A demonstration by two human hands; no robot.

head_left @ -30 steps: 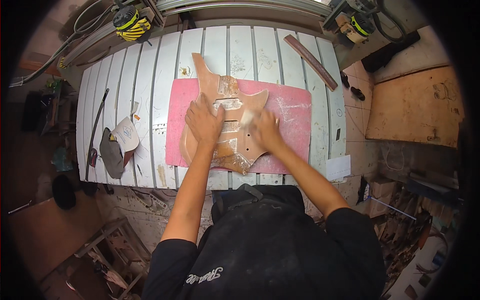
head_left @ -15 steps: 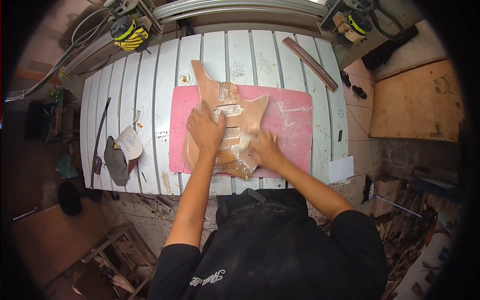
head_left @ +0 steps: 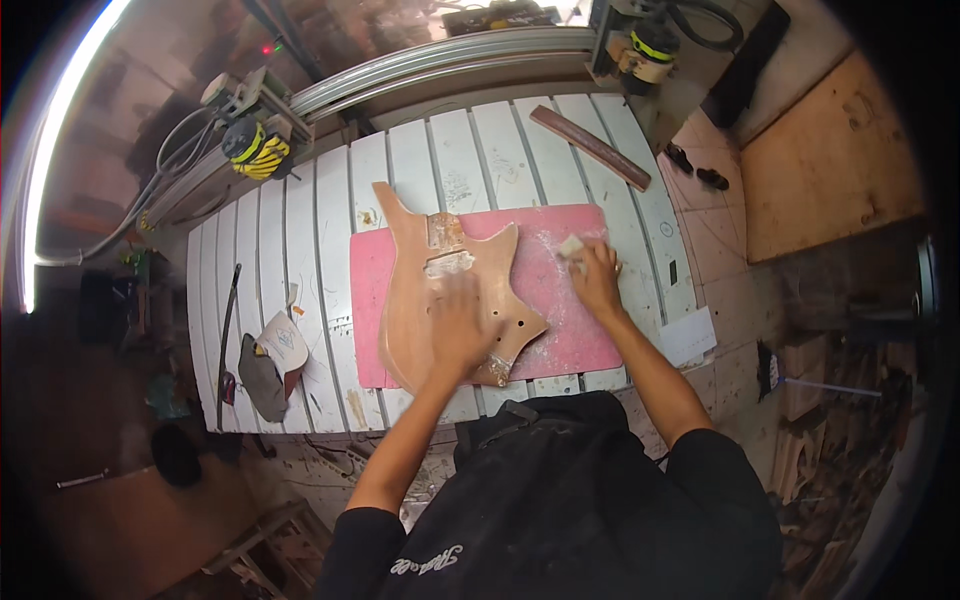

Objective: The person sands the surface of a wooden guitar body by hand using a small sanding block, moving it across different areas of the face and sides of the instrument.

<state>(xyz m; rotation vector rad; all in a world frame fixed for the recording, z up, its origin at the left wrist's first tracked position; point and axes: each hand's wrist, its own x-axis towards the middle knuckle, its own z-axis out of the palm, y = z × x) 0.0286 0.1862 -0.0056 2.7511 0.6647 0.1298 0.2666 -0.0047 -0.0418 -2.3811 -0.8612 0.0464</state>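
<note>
On the pink mat (head_left: pixel 578 345), the guitar body (head_left: pixel 412 288) points lengthwise away under the nearer left hand (head_left: pixel 460 322), fingers blurred past telling, while right of the body the right hand (head_left: pixel 598 275) pinches a pale block (head_left: pixel 571 246).

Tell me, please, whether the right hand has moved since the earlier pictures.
Yes, the right hand has moved rightward, off the guitar body, toward the right edge of the pink mat.

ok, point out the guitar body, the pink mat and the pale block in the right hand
Guitar body (head_left: pixel 406 290): head view, on bare wood toward picture left.
Pink mat (head_left: pixel 548 275): head view, on its uncovered right part.
Pale block (head_left: pixel 571 246): head view, on its visible face.
</note>
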